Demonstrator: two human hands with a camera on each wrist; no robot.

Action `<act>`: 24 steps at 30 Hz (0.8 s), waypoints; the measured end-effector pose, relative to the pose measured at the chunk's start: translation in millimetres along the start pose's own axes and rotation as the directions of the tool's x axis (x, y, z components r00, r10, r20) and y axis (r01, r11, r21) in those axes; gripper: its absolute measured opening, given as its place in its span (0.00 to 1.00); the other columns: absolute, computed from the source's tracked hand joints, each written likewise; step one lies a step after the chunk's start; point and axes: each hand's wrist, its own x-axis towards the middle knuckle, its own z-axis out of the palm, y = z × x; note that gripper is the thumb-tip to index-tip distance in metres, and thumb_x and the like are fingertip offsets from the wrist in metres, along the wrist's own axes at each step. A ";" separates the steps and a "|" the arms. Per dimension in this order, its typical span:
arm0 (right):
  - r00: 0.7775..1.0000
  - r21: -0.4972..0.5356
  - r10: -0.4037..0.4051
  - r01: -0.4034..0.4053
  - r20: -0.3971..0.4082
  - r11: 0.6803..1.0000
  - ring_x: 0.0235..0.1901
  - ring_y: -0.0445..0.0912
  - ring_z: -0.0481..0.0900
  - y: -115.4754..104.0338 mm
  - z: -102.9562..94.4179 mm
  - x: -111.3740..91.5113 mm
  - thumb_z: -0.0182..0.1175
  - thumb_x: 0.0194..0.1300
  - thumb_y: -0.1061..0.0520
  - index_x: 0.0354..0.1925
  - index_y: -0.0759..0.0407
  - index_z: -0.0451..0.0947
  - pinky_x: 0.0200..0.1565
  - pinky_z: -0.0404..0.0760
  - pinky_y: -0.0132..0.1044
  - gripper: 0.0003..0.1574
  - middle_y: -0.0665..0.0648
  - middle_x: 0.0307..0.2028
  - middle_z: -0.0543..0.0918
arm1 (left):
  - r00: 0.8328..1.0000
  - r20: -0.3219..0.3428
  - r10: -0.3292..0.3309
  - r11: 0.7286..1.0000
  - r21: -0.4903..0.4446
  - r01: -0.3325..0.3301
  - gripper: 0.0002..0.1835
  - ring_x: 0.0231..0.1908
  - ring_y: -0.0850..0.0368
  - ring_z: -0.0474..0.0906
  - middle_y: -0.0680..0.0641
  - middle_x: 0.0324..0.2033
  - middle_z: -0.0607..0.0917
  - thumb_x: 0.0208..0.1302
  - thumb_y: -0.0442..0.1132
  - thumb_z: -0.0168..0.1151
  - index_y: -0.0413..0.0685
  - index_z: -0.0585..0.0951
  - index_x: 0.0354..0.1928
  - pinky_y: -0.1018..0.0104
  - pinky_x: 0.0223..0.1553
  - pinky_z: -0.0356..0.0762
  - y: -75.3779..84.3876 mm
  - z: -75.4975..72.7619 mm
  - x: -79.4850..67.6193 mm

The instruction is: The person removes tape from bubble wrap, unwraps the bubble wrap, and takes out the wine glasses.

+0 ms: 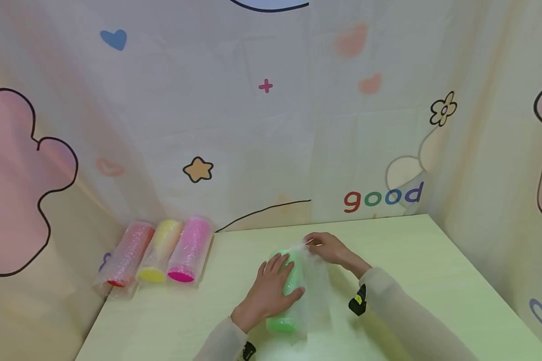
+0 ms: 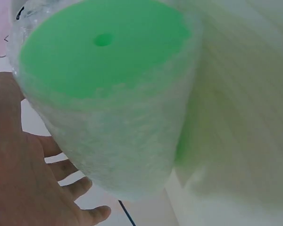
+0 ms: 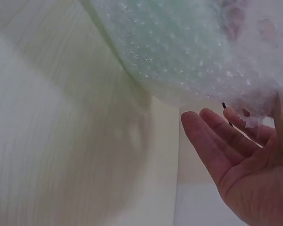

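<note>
Fingers of the left hand are laid loosely spread, the thumb well apart, over a green cylinder that is rested on its side and covered in bubble wrap. By the right hand, set between one and two o'clock from the cylinder's middle, the wrap's far edge is pinched between thumb and fingertips, where a narrow white strip is also seen. A small round hole is shown in the cylinder's flat end by the left wrist view. Both wrists are covered by pale sleeves. Between nine and ten o'clock, a red cylinder, a yellow cylinder and a pink cylinder, each bubble-wrapped, are lined up side by side on the pale table. Behind, a printed cloth is marked with an orange star at eleven o'clock.
</note>
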 end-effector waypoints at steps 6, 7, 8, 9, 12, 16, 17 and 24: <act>0.988 -0.191 -0.121 0.137 0.095 0.972 0.46 0.47 0.81 -16.1 -1.8 3.2 0.53 0.66 0.52 0.51 0.57 0.78 0.46 0.80 0.43 0.18 0.55 0.49 0.82 | 1.000 0.010 0.015 1.000 -0.022 -0.015 0.38 0.74 0.51 0.42 0.49 0.73 0.53 0.64 0.64 0.45 0.49 0.60 0.69 0.43 0.70 0.48 5.8 -0.3 7.3; 0.986 -0.213 -0.135 0.153 0.098 0.965 0.44 0.46 0.82 -17.7 -1.6 3.6 0.53 0.66 0.52 0.49 0.56 0.79 0.46 0.80 0.42 0.16 0.54 0.47 0.83 | 1.000 0.014 0.019 1.000 -0.018 -0.019 0.39 0.74 0.51 0.42 0.49 0.73 0.52 0.64 0.64 0.45 0.49 0.59 0.70 0.42 0.70 0.47 6.1 0.6 7.5; 0.984 -0.228 -0.147 0.166 0.097 0.959 0.43 0.45 0.82 -18.7 -1.4 4.0 0.54 0.66 0.52 0.46 0.54 0.80 0.45 0.80 0.42 0.14 0.53 0.45 0.84 | 1.000 0.021 0.022 1.000 -0.006 -0.022 0.39 0.74 0.51 0.41 0.49 0.73 0.51 0.64 0.64 0.45 0.49 0.58 0.70 0.42 0.70 0.47 6.0 1.6 7.3; 0.982 -0.240 -0.163 0.181 0.092 0.954 0.42 0.45 0.82 -19.7 -1.4 4.3 0.54 0.66 0.52 0.44 0.54 0.81 0.45 0.80 0.42 0.12 0.52 0.43 0.85 | 0.999 0.026 0.024 1.000 0.007 -0.024 0.39 0.74 0.51 0.41 0.50 0.73 0.51 0.64 0.65 0.44 0.50 0.58 0.71 0.41 0.70 0.47 5.7 3.0 7.0; 0.976 -0.269 -0.204 0.217 0.076 0.938 0.41 0.44 0.82 -21.6 -1.8 5.4 0.56 0.65 0.54 0.37 0.51 0.82 0.43 0.80 0.41 0.08 0.50 0.38 0.85 | 0.999 0.028 0.027 0.999 0.035 -0.028 0.40 0.74 0.52 0.39 0.51 0.74 0.48 0.62 0.68 0.43 0.56 0.56 0.71 0.41 0.69 0.49 4.4 6.1 6.3; 0.973 -0.280 -0.225 0.229 0.045 0.932 0.32 0.41 0.81 -20.2 0.0 5.8 0.56 0.65 0.54 0.34 0.52 0.82 0.37 0.79 0.37 0.07 0.49 0.33 0.85 | 0.999 0.019 0.027 0.998 0.059 -0.029 0.41 0.74 0.53 0.39 0.52 0.74 0.47 0.60 0.71 0.41 0.60 0.56 0.71 0.43 0.69 0.52 3.1 8.7 4.0; 0.973 -0.281 -0.228 0.228 0.032 0.932 0.31 0.40 0.80 -19.6 0.5 6.1 0.56 0.65 0.54 0.34 0.52 0.82 0.36 0.78 0.35 0.07 0.49 0.33 0.85 | 0.999 0.018 0.026 0.998 0.060 -0.027 0.41 0.74 0.53 0.38 0.52 0.74 0.47 0.60 0.72 0.40 0.60 0.57 0.71 0.43 0.69 0.53 2.9 9.0 3.6; 0.985 -0.208 -0.170 0.163 -0.018 0.964 0.28 0.38 0.75 -10.1 5.3 6.6 0.57 0.64 0.54 0.35 0.53 0.82 0.33 0.75 0.33 0.07 0.49 0.32 0.84 | 0.999 0.037 0.021 0.998 0.051 -0.023 0.42 0.74 0.54 0.36 0.53 0.74 0.45 0.60 0.71 0.42 0.59 0.55 0.71 0.44 0.70 0.51 0.9 12.7 1.0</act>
